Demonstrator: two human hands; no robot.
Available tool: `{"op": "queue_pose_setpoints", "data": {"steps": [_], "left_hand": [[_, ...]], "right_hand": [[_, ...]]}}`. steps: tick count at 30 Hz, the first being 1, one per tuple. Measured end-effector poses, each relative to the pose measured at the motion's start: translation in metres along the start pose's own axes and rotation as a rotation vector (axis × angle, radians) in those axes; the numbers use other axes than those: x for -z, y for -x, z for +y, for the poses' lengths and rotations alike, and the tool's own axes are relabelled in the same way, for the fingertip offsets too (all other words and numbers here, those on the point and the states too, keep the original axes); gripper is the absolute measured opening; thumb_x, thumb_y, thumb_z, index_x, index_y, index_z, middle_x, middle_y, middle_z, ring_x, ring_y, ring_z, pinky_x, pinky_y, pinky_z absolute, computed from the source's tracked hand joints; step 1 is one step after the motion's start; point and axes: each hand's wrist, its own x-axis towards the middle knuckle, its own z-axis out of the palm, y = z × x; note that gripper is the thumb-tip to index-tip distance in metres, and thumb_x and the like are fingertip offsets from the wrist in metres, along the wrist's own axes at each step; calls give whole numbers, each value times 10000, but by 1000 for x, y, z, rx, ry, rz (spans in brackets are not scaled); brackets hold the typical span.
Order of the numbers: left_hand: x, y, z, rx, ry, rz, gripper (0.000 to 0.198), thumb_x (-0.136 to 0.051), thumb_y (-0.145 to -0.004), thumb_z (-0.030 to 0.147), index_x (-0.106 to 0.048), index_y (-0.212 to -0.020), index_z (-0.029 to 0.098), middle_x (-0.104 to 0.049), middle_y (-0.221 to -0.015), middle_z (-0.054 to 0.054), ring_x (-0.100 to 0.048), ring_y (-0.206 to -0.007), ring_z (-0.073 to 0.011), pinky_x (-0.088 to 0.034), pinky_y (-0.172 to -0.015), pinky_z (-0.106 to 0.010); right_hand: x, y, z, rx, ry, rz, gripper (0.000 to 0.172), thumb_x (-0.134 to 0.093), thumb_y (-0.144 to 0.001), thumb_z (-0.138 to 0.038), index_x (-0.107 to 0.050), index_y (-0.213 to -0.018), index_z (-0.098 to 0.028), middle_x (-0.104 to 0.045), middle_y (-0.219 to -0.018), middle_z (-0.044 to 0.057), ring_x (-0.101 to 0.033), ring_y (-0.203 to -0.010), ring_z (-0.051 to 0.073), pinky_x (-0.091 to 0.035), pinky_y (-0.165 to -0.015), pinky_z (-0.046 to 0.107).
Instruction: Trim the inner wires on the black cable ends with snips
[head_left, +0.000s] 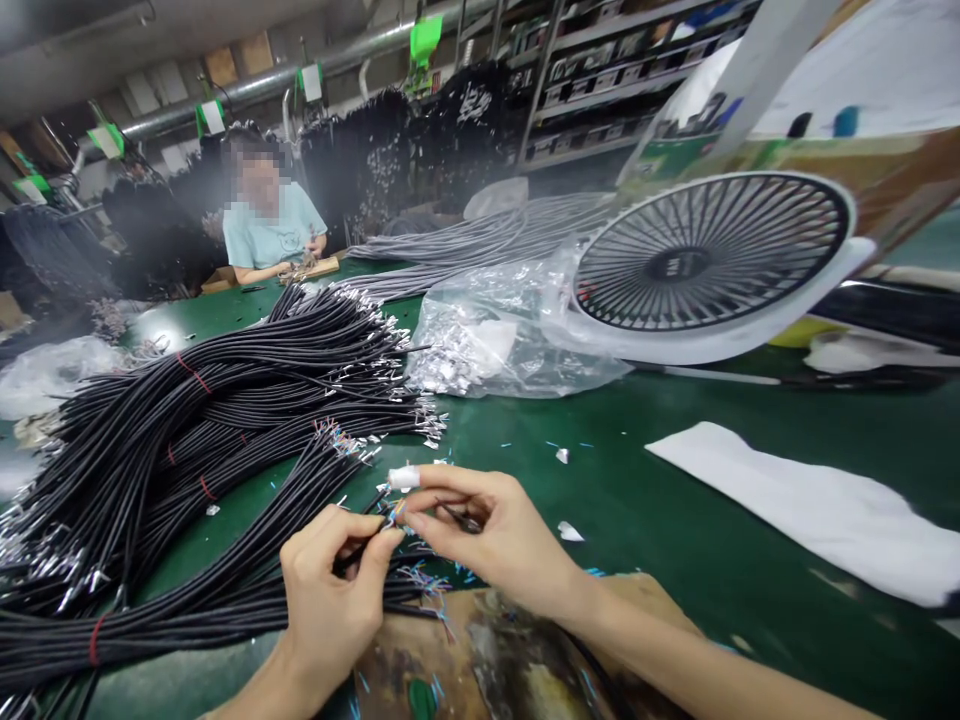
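Observation:
My left hand (334, 570) pinches a black cable just behind its end, where thin coloured wires (399, 510) stick out. My right hand (502, 530) meets it there, thumb and fingers closed on the wire ends. A white wrap (403, 478) covers the tip of its index finger. Something dark and thin lies under the curled right fingers; its kind is unclear. Beside and below the left hand, a bundle of black cables (247, 590) with bare coloured wire ends rests on the green table (600, 450).
Larger bundles of black cables (225, 400), tied with red bands, lie at left. A clear plastic bag (525, 370) with small white pieces sits beside a fan (682, 262). White cloth (795, 500) lies right; a stained board (450, 650) is in front. Another person (277, 235) sits across.

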Motion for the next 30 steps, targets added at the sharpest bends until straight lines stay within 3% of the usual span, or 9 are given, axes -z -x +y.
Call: {"op": "queue_pose_setpoints", "data": {"steps": [5,9,13,15,21,23,26,30], "left_hand": [[4,-3,7,3,25,-13,161,-570,-826,261,-626,-699,179,-570,-602,5,-507,-512,-102,-394,-490,-212],[1,-4,7,-4,26,-21,203,-567,-825,266,-605,-648,173,-559,-576,8,-490,-497,-95,-381,-483,-211],[-10,0,1,80,96,63,239,-598,-801,298,-588,-599,171,-540,-534,17,-468,-471,-87,-368,-454,-197],[-10,-2,1,150,150,50,241,-609,-790,320,-608,-604,166,-570,-551,6,-495,-486,-94,-382,-452,-192],[10,-19,4,289,182,33,361,-460,-879,379,-663,-701,140,-594,-517,-2,-519,-416,-100,-380,-390,-184],[16,-24,-4,302,67,-35,374,-439,-895,364,-670,-694,150,-610,-530,4,-547,-443,-104,-409,-426,-186],[16,-28,-21,177,-329,-137,199,-531,-855,271,-671,-747,179,-644,-624,21,-585,-538,-110,-450,-545,-201],[6,-29,-34,73,-626,-176,139,-544,-826,144,-649,-909,181,-660,-867,-38,-599,-808,-186,-440,-687,-268]], "right_hand": [[3,0,-3,39,52,-19,269,-607,-755,-247,-675,-984,-124,-698,-840,87,-669,-724,186,-566,-612,245],[6,1,-4,60,81,-59,319,-594,-777,-265,-654,-1048,-109,-703,-814,80,-671,-653,177,-561,-543,226],[4,6,1,248,286,1,240,-569,-781,-189,-688,-984,-143,-689,-678,25,-638,-543,152,-524,-473,203],[3,9,3,375,414,33,261,-534,-779,-134,-688,-988,-161,-685,-676,14,-592,-471,124,-477,-420,191],[13,1,-3,532,566,161,293,-460,-730,-75,-676,-912,-153,-680,-705,16,-609,-529,121,-482,-491,192],[18,-4,-4,529,572,213,217,-488,-735,-104,-671,-847,-132,-670,-677,26,-605,-533,127,-482,-518,198],[21,-9,-2,448,578,192,138,-527,-768,-174,-644,-718,-122,-607,-559,9,-527,-457,108,-416,-463,188],[19,-11,4,321,622,71,254,-502,-811,-217,-525,-567,-147,-469,-472,-28,-383,-422,80,-286,-423,181]]}}
